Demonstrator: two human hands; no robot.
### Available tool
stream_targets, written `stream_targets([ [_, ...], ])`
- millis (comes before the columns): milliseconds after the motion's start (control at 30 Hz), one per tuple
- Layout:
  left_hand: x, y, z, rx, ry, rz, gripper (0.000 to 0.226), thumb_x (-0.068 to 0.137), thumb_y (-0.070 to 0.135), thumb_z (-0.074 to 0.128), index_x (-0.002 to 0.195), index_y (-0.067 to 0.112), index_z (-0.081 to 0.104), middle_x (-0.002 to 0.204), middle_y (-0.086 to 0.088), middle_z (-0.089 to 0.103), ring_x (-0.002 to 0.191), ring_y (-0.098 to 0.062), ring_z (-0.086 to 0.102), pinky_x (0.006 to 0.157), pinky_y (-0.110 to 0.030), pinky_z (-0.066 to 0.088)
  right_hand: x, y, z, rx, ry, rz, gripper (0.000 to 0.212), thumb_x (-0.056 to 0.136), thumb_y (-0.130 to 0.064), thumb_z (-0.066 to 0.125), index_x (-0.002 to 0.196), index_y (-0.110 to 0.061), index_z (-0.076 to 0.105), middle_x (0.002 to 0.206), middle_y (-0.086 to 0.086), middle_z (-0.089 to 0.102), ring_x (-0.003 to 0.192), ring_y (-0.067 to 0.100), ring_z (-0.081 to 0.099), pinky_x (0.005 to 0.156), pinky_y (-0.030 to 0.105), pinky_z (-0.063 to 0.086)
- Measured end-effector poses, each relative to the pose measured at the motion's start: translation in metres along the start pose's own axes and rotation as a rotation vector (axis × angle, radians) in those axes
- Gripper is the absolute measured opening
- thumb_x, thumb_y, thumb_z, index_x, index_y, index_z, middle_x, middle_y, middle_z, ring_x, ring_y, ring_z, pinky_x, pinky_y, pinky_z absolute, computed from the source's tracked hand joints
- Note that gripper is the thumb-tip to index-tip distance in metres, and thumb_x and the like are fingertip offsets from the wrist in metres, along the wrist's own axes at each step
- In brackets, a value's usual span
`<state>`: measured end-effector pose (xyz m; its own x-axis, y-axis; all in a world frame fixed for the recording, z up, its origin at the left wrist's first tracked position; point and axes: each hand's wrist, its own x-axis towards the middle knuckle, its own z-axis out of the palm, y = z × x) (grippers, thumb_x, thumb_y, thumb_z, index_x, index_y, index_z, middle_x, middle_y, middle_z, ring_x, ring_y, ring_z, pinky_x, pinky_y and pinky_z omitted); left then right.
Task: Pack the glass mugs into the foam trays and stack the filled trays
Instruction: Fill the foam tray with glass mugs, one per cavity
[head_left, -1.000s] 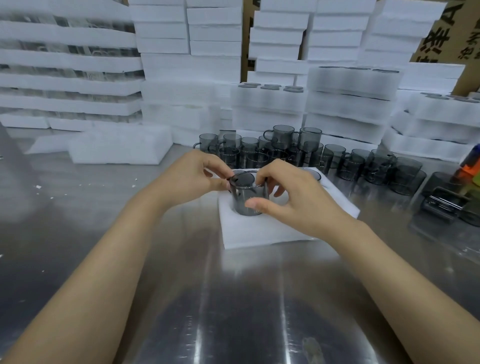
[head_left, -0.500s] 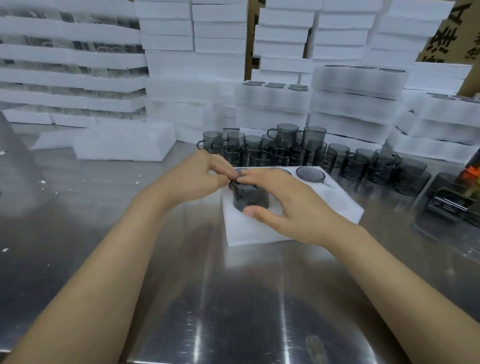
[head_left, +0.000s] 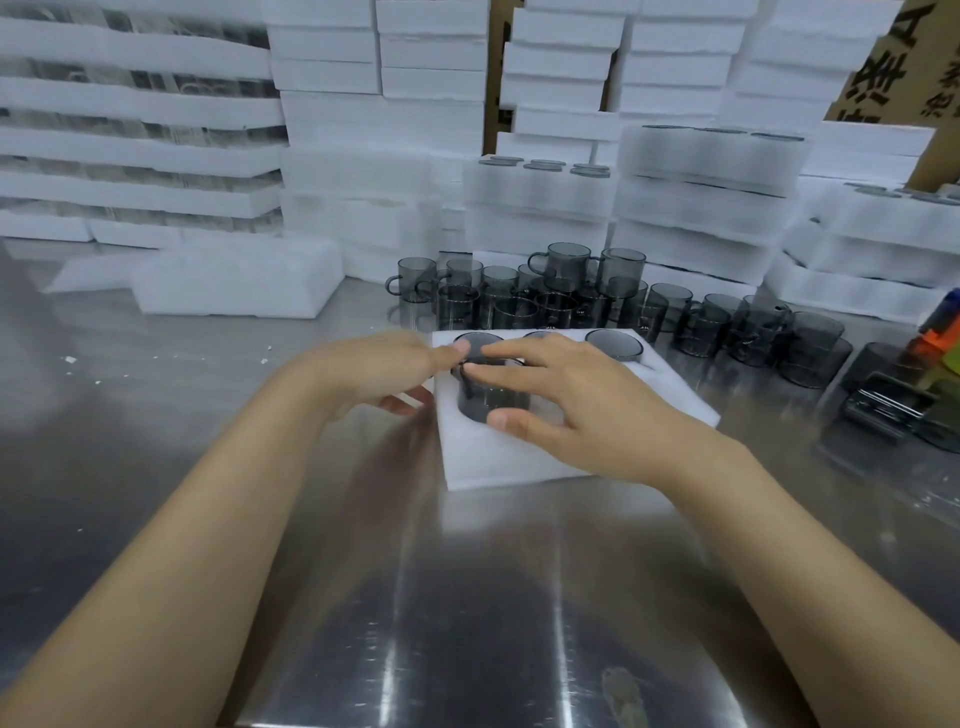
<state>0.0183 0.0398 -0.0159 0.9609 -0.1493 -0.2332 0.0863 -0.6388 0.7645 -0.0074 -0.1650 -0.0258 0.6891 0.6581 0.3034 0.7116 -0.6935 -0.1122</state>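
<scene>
Nestling in its foam tray (head_left: 498, 462), the mug (head_left: 493, 399) looks smoky grey.

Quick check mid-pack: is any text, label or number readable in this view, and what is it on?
Cardboard box, large black characters: partly hidden behind the foam stacks and cut off by the frame, not readable whole.
Same box, smaller black characters at the right edge: too blurred to read.
Glass mugs, foam tray, table: no print visible.
</scene>
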Motion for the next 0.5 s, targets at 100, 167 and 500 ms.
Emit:
stream_targets([
  [100,-0.004,0.001,-0.003,-0.026,-0.118,-0.005,0.042,0.091,0.055,0.050,0.118,0.026,0.064,0.123,0.008,0.062,0.110,-0.015,0.060,0.089,-0.029,0.053,0.000,-0.004,0.006,0.003,-0.002,-0.001,0.034,0.097,-0.035,0.048,0.129,-0.027,0.059,0.127,-0.002,0.050,0.109,0.020,0.041,0.094,0.039,0.035],
  [167,-0.008,0.000,-0.005,-0.039,-0.173,0.005,0.031,0.092,0.047,0.054,0.109,0.025,0.068,0.117,0.004,0.067,0.113,-0.020,0.060,0.092,-0.031,0.052,-0.001,-0.003,0.008,-0.025,-0.001,-0.012,0.035,0.097,-0.038,0.046,0.128,-0.027,0.060,0.126,-0.002,0.050,0.111,0.021,0.041,0.098,0.036,0.032],
  [500,0.004,0.000,0.007,-0.214,0.015,0.019,0.024,0.092,0.013,0.053,0.110,0.010,0.068,0.114,-0.008,0.068,0.097,-0.014,0.063,0.097,-0.036,0.048,0.004,-0.002,0.033,-0.264,0.074,0.007,0.054,0.094,-0.052,0.044,0.144,-0.033,0.037,0.155,-0.006,0.029,0.138,0.016,0.032,0.110,0.033,0.023],
])
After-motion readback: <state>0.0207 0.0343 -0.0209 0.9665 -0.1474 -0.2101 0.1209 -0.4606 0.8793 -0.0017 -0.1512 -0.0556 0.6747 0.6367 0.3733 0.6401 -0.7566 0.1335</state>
